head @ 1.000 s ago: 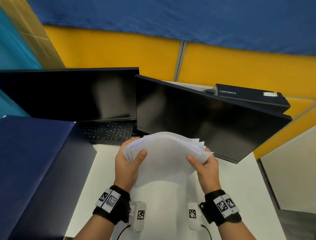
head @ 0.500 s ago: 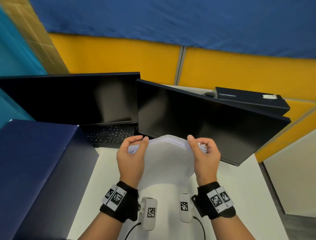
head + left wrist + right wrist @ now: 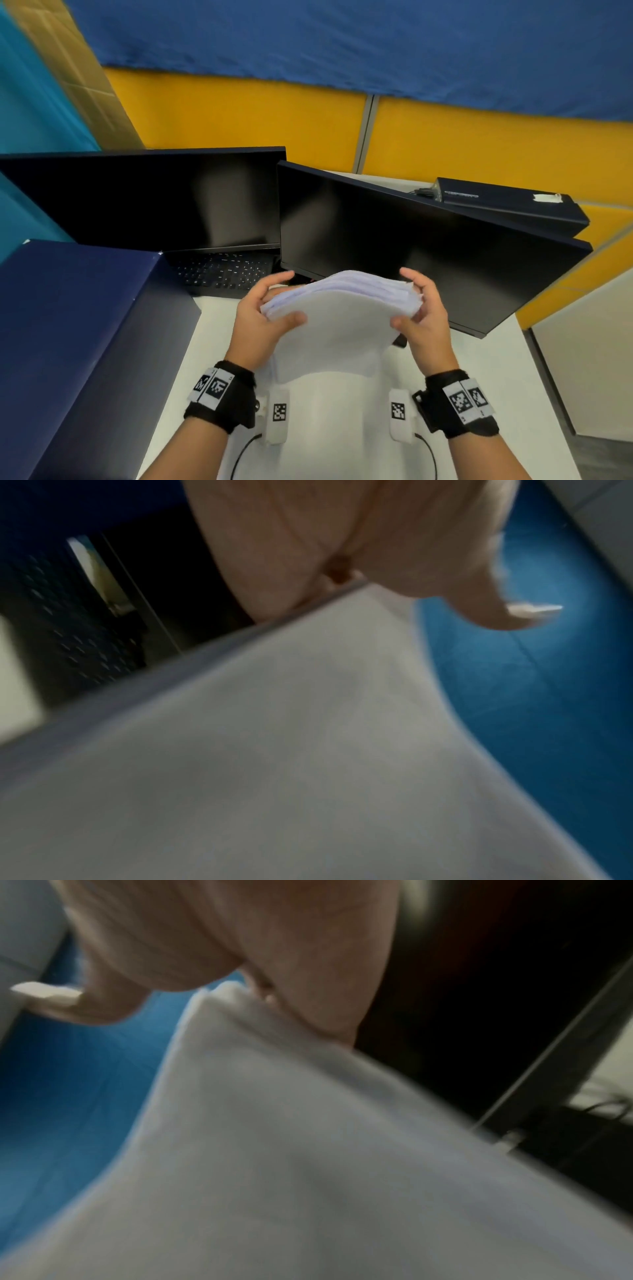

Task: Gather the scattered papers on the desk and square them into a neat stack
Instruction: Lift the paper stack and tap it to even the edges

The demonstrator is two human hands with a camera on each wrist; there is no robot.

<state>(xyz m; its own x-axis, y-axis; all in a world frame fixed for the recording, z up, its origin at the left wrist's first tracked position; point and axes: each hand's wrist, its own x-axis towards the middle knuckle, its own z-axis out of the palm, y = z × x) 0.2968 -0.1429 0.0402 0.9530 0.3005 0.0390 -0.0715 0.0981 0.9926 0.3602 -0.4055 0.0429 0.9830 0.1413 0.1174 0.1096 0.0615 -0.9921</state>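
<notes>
A thick stack of white papers (image 3: 339,315) stands on edge above the white desk (image 3: 342,428), bowed over toward me at the top. My left hand (image 3: 270,311) grips its left side, thumb on the front sheet and fingers behind. My right hand (image 3: 416,308) grips the right side the same way. In the left wrist view the paper stack (image 3: 274,750) fills the lower frame under my left hand (image 3: 359,569). The right wrist view shows the paper stack (image 3: 308,1150) under my right hand (image 3: 222,969). The top edges look fanned and uneven.
Two dark monitors (image 3: 144,202) (image 3: 394,250) stand behind the papers, with a black keyboard (image 3: 222,270) under the left one. A large dark blue box (image 3: 78,342) fills the left side of the desk. A dark flat case (image 3: 510,202) lies at the back right.
My hands shifted from pinching the top edge of the stack to gripping its sides. The stack's top now bows toward me, with the sheets' edges showing.
</notes>
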